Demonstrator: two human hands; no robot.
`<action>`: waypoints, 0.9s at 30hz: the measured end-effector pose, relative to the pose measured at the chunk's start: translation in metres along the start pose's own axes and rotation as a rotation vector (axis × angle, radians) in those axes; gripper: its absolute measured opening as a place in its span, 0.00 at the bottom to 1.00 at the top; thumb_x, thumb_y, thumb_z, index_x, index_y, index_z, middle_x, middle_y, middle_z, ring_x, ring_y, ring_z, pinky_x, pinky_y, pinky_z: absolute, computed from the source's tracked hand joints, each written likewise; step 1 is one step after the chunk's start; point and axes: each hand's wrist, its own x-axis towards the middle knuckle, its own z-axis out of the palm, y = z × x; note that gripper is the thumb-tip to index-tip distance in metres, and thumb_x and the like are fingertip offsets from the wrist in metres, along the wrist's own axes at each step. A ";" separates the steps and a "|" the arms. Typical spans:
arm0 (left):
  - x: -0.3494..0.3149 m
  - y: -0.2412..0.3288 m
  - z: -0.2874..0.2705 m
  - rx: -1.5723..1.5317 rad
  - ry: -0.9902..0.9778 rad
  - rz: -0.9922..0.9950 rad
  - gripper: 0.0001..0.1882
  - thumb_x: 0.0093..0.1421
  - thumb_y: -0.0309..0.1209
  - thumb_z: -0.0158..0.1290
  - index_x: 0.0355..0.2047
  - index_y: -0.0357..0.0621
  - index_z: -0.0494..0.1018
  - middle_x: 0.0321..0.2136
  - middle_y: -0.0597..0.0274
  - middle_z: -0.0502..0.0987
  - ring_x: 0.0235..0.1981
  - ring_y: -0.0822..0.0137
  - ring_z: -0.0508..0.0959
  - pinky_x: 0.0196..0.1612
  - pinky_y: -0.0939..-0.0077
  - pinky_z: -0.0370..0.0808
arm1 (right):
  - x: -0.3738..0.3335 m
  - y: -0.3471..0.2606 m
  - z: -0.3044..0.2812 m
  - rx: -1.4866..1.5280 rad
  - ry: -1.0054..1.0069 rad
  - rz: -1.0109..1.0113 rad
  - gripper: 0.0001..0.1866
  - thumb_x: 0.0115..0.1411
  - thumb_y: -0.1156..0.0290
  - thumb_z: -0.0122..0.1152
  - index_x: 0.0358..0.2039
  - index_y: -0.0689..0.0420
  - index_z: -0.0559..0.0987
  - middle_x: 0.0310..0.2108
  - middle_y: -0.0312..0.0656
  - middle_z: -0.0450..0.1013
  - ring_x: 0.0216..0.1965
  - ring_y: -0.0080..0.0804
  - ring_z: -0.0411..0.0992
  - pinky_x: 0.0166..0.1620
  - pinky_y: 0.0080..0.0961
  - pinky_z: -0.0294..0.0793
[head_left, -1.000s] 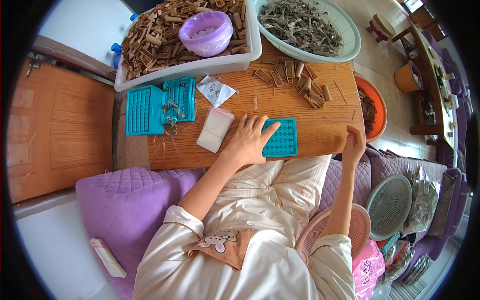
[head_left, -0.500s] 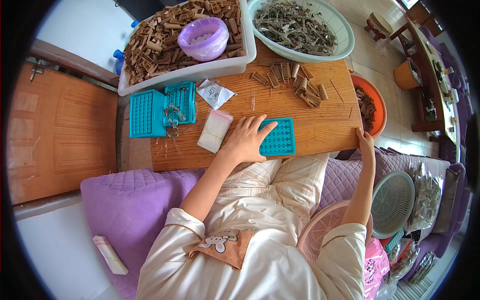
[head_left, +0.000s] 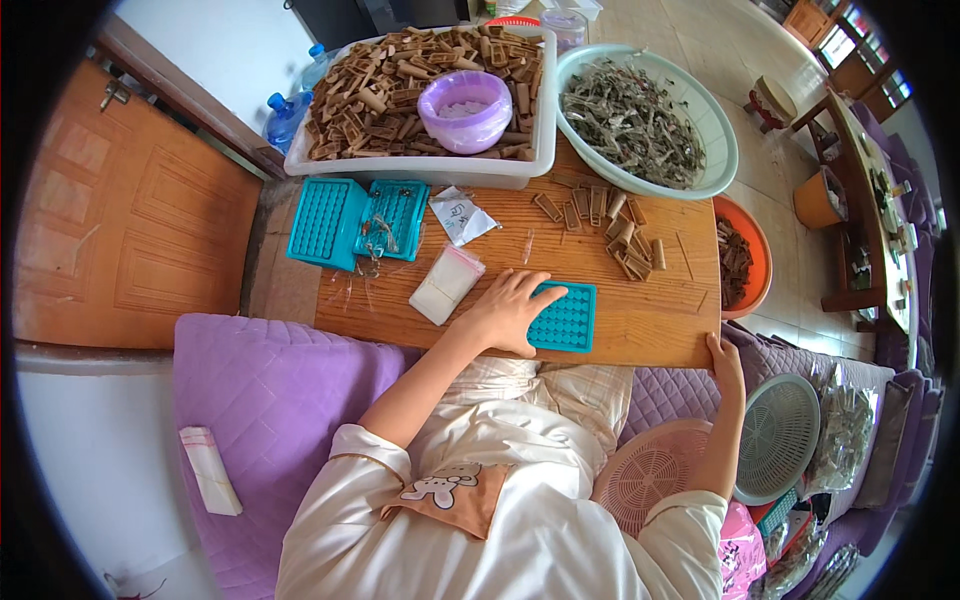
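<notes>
A small teal tray [head_left: 562, 318] with rows of rounded cells lies flat near the front edge of the wooden table [head_left: 650, 320]. My left hand [head_left: 503, 313] spans its left end, index finger at the far side and thumb at the near side. At the table's front right corner, my right hand [head_left: 727, 365] grips the edge; some of its fingers are hidden. Left of the tray lies a stack of clear plastic bags [head_left: 447, 284]. Small brown trough-shaped pieces [head_left: 622, 235] are scattered on the table beyond the tray.
A white bin [head_left: 420, 170] of brown pieces holds a purple bowl [head_left: 465, 112]. Beside it stands a pale green basket [head_left: 728, 150] of wrapped items. A teal box [head_left: 322, 222], an open teal tray [head_left: 395, 215] and a crumpled paper [head_left: 462, 215] sit left. An orange basin [head_left: 765, 270] stands right.
My view has tilted, so the table and everything on it appear lower in the picture. Both hands keep their places at the tray and the table corner.
</notes>
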 end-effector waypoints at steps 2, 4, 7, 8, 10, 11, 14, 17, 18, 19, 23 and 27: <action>-0.003 -0.002 0.002 -0.025 -0.008 0.029 0.49 0.31 0.39 0.63 0.56 0.53 0.53 0.55 0.49 0.53 0.56 0.49 0.54 0.58 0.59 0.54 | -0.005 -0.003 0.000 -0.011 -0.002 -0.014 0.21 0.56 0.53 0.50 0.27 0.61 0.76 0.11 0.29 0.60 0.09 0.15 0.53 0.12 0.14 0.52; -0.005 -0.003 -0.002 -0.041 -0.014 0.021 0.49 0.31 0.40 0.63 0.56 0.52 0.53 0.55 0.50 0.53 0.57 0.50 0.53 0.58 0.59 0.52 | -0.010 -0.009 -0.002 -0.029 -0.004 0.053 0.21 0.56 0.53 0.51 0.27 0.61 0.75 0.11 0.29 0.60 0.09 0.15 0.54 0.12 0.14 0.53; -0.006 -0.007 -0.009 -0.140 -0.029 0.031 0.49 0.31 0.41 0.63 0.55 0.52 0.54 0.55 0.52 0.54 0.57 0.52 0.53 0.59 0.58 0.51 | -0.011 -0.012 -0.004 -0.037 0.001 0.059 0.21 0.56 0.53 0.51 0.27 0.61 0.75 0.11 0.29 0.60 0.09 0.15 0.54 0.12 0.15 0.52; -0.008 -0.007 -0.012 -0.152 -0.035 0.043 0.47 0.31 0.42 0.63 0.55 0.52 0.55 0.55 0.53 0.54 0.57 0.52 0.53 0.59 0.58 0.50 | -0.010 -0.011 -0.004 -0.041 -0.002 0.052 0.21 0.56 0.53 0.51 0.27 0.61 0.75 0.11 0.29 0.60 0.09 0.15 0.54 0.12 0.15 0.52; -0.010 -0.010 -0.015 -0.161 -0.032 0.052 0.46 0.32 0.43 0.63 0.54 0.52 0.56 0.54 0.53 0.55 0.57 0.53 0.53 0.59 0.57 0.49 | -0.007 -0.003 -0.002 0.040 -0.052 0.076 0.21 0.57 0.51 0.49 0.30 0.59 0.74 0.11 0.27 0.57 0.08 0.14 0.51 0.11 0.12 0.49; -0.010 -0.011 -0.016 -0.160 -0.015 0.053 0.45 0.33 0.43 0.62 0.54 0.52 0.57 0.54 0.54 0.56 0.57 0.53 0.53 0.59 0.57 0.50 | -0.006 0.000 -0.003 0.070 -0.060 0.071 0.21 0.57 0.51 0.49 0.31 0.59 0.73 0.12 0.27 0.58 0.09 0.14 0.52 0.11 0.12 0.49; -0.018 -0.012 -0.023 -0.177 0.054 0.050 0.41 0.35 0.43 0.61 0.52 0.51 0.59 0.53 0.54 0.58 0.56 0.54 0.55 0.57 0.57 0.51 | -0.006 0.006 0.005 0.233 -0.038 0.133 0.21 0.57 0.51 0.49 0.32 0.58 0.73 0.14 0.27 0.60 0.09 0.15 0.53 0.11 0.13 0.49; -0.034 -0.018 -0.058 -0.251 0.221 0.008 0.38 0.36 0.41 0.60 0.50 0.50 0.62 0.50 0.54 0.61 0.53 0.54 0.59 0.55 0.57 0.54 | -0.007 0.010 0.009 0.363 -0.015 0.169 0.19 0.56 0.51 0.51 0.33 0.56 0.72 0.17 0.28 0.63 0.12 0.15 0.57 0.13 0.12 0.52; -0.044 -0.024 -0.076 -0.310 0.329 -0.038 0.37 0.36 0.41 0.60 0.49 0.50 0.63 0.49 0.55 0.62 0.52 0.54 0.61 0.55 0.57 0.55 | -0.008 0.010 0.010 0.402 0.008 0.185 0.19 0.55 0.51 0.52 0.32 0.56 0.72 0.17 0.28 0.64 0.13 0.15 0.58 0.14 0.12 0.53; -0.056 -0.032 -0.090 -0.193 0.481 -0.194 0.35 0.35 0.41 0.61 0.47 0.50 0.65 0.49 0.55 0.63 0.51 0.54 0.62 0.54 0.51 0.54 | -0.009 0.009 0.012 0.409 -0.003 0.188 0.18 0.55 0.51 0.53 0.32 0.55 0.72 0.18 0.28 0.64 0.15 0.15 0.60 0.15 0.11 0.55; -0.094 -0.078 -0.117 0.350 0.720 -1.000 0.32 0.37 0.41 0.59 0.46 0.50 0.66 0.49 0.54 0.63 0.51 0.53 0.62 0.54 0.40 0.47 | -0.009 0.009 0.012 0.437 -0.010 0.185 0.18 0.55 0.52 0.52 0.31 0.55 0.72 0.16 0.28 0.64 0.13 0.15 0.59 0.14 0.11 0.54; -0.100 -0.120 -0.122 0.158 0.594 -1.486 0.36 0.41 0.42 0.57 0.52 0.55 0.60 0.54 0.52 0.57 0.57 0.49 0.54 0.55 0.37 0.41 | -0.009 0.010 0.011 0.449 -0.015 0.188 0.17 0.56 0.53 0.51 0.30 0.54 0.71 0.14 0.28 0.63 0.10 0.16 0.57 0.12 0.11 0.55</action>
